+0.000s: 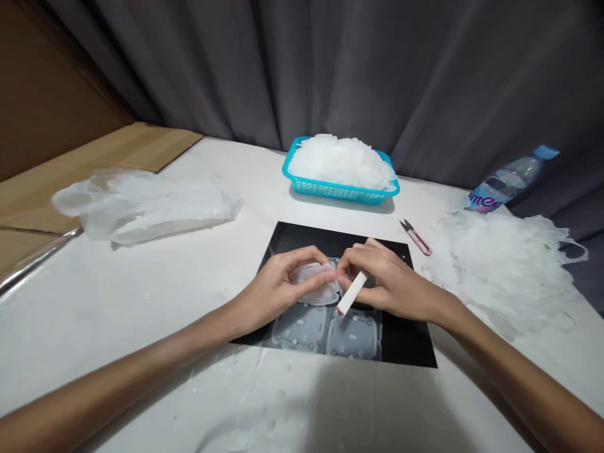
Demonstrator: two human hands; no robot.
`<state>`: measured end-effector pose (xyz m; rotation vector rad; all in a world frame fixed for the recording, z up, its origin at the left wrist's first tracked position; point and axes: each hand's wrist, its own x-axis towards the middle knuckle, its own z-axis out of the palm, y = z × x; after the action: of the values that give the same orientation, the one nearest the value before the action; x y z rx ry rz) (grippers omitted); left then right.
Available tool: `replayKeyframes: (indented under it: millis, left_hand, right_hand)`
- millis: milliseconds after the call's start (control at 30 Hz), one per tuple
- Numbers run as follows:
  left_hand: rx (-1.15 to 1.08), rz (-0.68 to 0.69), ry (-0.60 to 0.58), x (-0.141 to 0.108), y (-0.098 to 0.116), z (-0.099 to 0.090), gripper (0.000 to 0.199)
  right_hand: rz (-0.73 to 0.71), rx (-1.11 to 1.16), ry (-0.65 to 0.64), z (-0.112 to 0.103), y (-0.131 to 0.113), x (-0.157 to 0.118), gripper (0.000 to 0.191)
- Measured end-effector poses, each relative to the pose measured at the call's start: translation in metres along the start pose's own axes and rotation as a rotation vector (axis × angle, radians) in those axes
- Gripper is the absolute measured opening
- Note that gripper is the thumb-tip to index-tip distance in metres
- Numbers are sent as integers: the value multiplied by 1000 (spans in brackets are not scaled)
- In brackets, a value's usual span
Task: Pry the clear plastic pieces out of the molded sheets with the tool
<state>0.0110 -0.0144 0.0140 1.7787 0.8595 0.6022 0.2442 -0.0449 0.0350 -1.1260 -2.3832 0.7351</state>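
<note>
A translucent whitish piece (314, 284) is pinched between the thumb and fingers of my left hand (287, 280). My right hand (377, 277) meets its right edge and is closed round a white stick-like tool (353, 294), whose lower end points down and toward me. Both hands are over a black sheet (406, 340) that lies on the white table. Grey rounded shapes (353, 336) show on the sheet below the hands. The fingertips of the two hands nearly touch, and the tool's upper end is hidden in my right hand.
Behind the sheet stands a blue basket (340, 190) heaped with white pieces. Small pink-handled snips (416, 238) lie right of it. A translucent pile (504, 277) and a tilted water bottle (512, 179) are at the right. Plastic bags (155, 204) and cardboard (136, 148) are at the left.
</note>
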Motion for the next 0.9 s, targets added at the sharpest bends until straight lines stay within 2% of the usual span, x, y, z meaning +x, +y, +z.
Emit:
replayKeyframes:
  millis: [100,267,433,567,667,733,767,833,900]
  left_hand:
    - [-19,10,-6,0,1,0,24]
    - [-11,12,53,-1,-1,0,24]
    - [-15,3,45,-2,-4,3,24]
    - [-95,-39,8,-4,-5,4,27]
    - [34,-15,-25,-7,-7,5,25]
    - [236,118,-25,-9,-10,5,19]
    - [352,237,-21,-10,-11,6,15]
    - [572,544,-27,-9,-13,5,14]
    - [719,863,-58,-9,-14,4,20]
  right_hand:
    - [-27,-81,16,0,-5,-2,8]
    - [0,-2,28,-1,-1,-1,5]
    - [24,21,-9,-1,3,0,6]
    - [43,14,34,0,2,0,7]
    - [43,-40,57,1,0,0,10]
    - [42,-56,55,2,0,0,11]
    - [45,-45,47,2,0,0,11]
    - [49,-7,26,2,3,1,11]
    - [59,2,30,4,9,2,11]
